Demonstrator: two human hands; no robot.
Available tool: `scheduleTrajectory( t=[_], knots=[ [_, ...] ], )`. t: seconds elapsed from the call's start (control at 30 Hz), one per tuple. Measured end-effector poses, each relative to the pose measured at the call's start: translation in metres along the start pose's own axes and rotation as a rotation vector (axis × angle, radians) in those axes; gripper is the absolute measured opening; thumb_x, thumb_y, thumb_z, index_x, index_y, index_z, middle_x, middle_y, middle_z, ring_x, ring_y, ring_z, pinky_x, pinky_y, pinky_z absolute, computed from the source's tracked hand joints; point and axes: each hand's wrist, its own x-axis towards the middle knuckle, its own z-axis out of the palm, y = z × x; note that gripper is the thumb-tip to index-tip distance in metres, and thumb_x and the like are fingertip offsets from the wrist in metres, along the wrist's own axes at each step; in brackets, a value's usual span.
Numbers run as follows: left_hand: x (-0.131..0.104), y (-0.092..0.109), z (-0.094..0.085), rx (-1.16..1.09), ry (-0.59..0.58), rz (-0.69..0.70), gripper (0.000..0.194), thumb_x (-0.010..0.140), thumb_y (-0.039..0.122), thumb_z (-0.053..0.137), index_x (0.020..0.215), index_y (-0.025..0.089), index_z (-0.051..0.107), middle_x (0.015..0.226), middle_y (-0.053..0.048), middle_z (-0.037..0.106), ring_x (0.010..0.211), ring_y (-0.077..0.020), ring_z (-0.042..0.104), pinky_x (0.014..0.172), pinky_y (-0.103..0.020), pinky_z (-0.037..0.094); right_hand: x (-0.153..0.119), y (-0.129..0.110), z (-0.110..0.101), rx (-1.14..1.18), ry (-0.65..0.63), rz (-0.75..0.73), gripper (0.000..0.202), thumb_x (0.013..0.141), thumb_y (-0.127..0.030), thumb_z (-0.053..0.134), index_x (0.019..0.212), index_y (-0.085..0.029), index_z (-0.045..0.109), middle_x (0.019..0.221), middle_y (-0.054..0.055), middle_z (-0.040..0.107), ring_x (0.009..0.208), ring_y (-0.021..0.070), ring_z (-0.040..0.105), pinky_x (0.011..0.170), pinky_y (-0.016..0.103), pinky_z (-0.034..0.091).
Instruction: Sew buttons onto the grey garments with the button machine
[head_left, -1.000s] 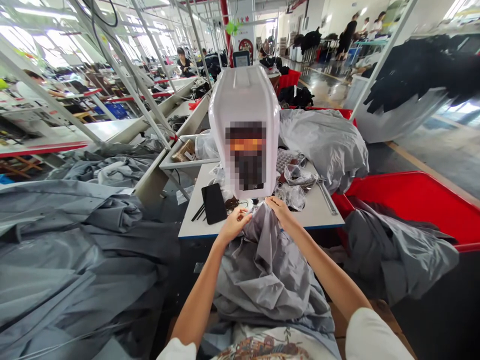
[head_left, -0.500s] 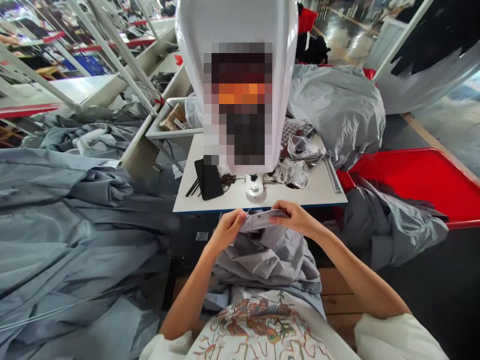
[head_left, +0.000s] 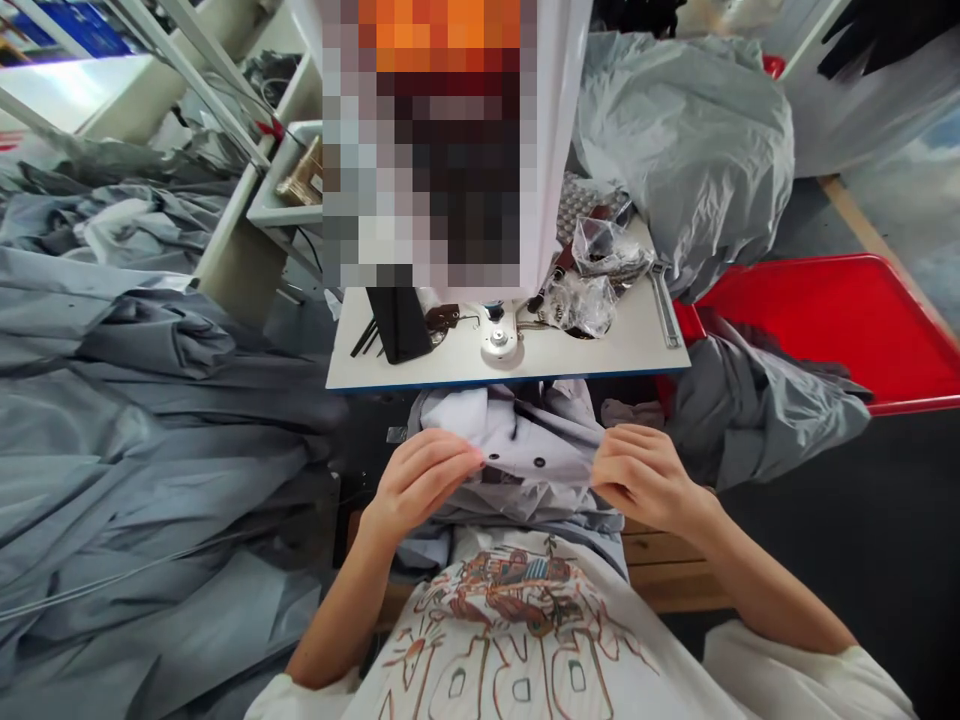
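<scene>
A grey garment (head_left: 517, 440) lies bunched over my lap, just below the table's front edge. Two small dark-ringed holes or snaps show on its light strip, between my hands. My left hand (head_left: 424, 480) pinches this strip at its left end, fingers pressed together. On the opposite end, my right hand (head_left: 649, 475) is closed round the fabric, knuckles up. The cloth is stretched between them. Ahead of both hands stands a white machine (head_left: 551, 150), with a round metal lower part (head_left: 499, 340) above the tabletop; much of its front is blurred out.
On the white table (head_left: 420, 375) lie a black phone (head_left: 401, 325), plastic bags of small parts (head_left: 592, 290) and a metal rail (head_left: 666, 305). Grey fabric (head_left: 150, 420) is heaped at left. A red bin (head_left: 817, 320) with grey cloth (head_left: 757, 420) stands at right, near a large wrapped bundle (head_left: 690, 150).
My hands have moved apart and a little lower, spreading the strip so that two dark rings show. The view has tilted downward.
</scene>
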Motion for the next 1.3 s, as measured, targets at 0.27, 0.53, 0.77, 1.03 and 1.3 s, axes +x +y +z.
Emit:
scheduleTrajectory(
  t=[0.27, 0.53, 0.77, 1.03, 1.3],
  knots=[
    [-0.006, 0.009, 0.037, 0.207, 0.024, 0.035, 0.057, 0.069, 0.055, 0.073, 0.108, 0.022, 0.047, 0.094, -0.007, 0.058, 0.091, -0.0214, 0.055, 0.087, -0.043, 0.047, -0.009, -0.007, 0.008, -0.019, 0.064, -0.046, 0.016, 0.087, -0.008, 0.044, 0.081, -0.022, 0.039, 0.06, -0.004, 0.046, 0.054, 0.0105, 0.037, 0.053, 0.023, 0.03],
    [-0.022, 0.012, 0.074, 0.256, 0.265, -0.006, 0.019, 0.083, 0.02, 0.062, 0.098, 0.02, 0.049, 0.084, -0.004, 0.057, 0.079, -0.015, 0.055, 0.076, -0.033, 0.048, -0.021, -0.01, 0.016, 0.053, 0.138, 0.131, 0.023, 0.086, -0.018, 0.052, 0.073, -0.02, 0.033, 0.06, -0.004, 0.04, 0.054, 0.0089, 0.031, 0.053, 0.023, 0.025],
    [-0.022, 0.008, 0.051, 0.205, 0.184, 0.106, 0.02, 0.083, 0.016, 0.062, 0.102, 0.02, 0.058, 0.084, -0.004, 0.065, 0.079, -0.0145, 0.061, 0.073, -0.03, 0.052, -0.031, -0.004, 0.011, 0.061, 0.142, 0.161, 0.024, 0.085, -0.014, 0.053, 0.072, -0.02, 0.034, 0.06, -0.004, 0.04, 0.054, 0.0086, 0.032, 0.053, 0.022, 0.025],
    [-0.022, 0.018, 0.068, 0.054, -0.187, -0.027, 0.035, 0.095, 0.027, 0.039, 0.126, 0.012, 0.05, 0.112, -0.016, 0.065, 0.109, -0.0222, 0.061, 0.086, -0.034, 0.051, -0.026, -0.03, 0.057, 0.083, 0.018, 0.075, 0.016, 0.092, -0.017, 0.044, 0.077, -0.019, 0.045, 0.063, -0.002, 0.052, 0.059, 0.01, 0.045, 0.058, 0.022, 0.034],
    [-0.058, 0.018, -0.009, 0.348, 0.124, -0.313, 0.019, 0.083, 0.015, 0.054, 0.095, 0.018, 0.068, 0.082, -0.003, 0.071, 0.068, -0.0132, 0.064, 0.065, -0.022, 0.048, -0.059, 0.042, 0.083, -0.134, -0.209, 0.521, 0.072, 0.085, -0.046, 0.061, 0.144, -0.022, 0.027, 0.137, 0.014, 0.044, 0.124, 0.0292, 0.043, 0.097, 0.045, 0.04]
  ],
)
